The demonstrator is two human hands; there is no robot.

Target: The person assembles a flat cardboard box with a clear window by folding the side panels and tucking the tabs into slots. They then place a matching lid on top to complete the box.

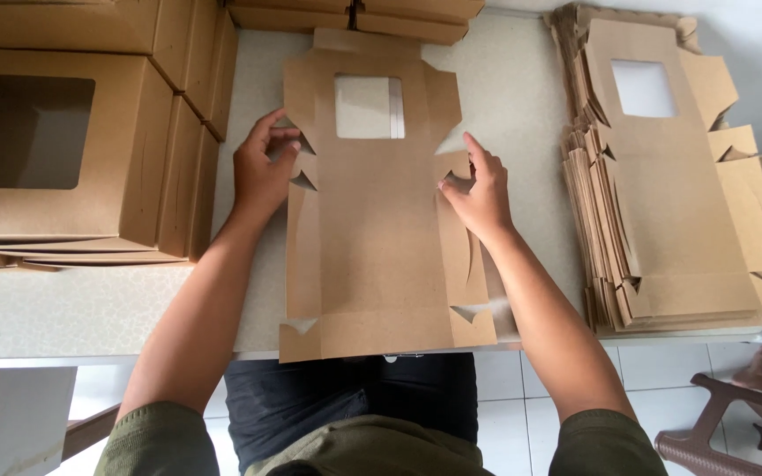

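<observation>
1. At the middle of the frame, the left hand (pixel 262 172) has its fingers curled, pinching a side flap of the flat box blank (pixel 372 229); the right hand (pixel 480 196) rests half open on the opposite flap, fingertips pressing its notched edge.
2. The blank is brown cardboard, unfolded, lying flat on the pale table (pixel 522 97), with a square window near its top edge and its lower end overhanging the table edge.
3. At the upper left, the assembled window boxes (pixel 63 159) stand stacked; their insides look dark.
4. At the right, a stack of flat blanks (pixel 672 203) lies.
</observation>
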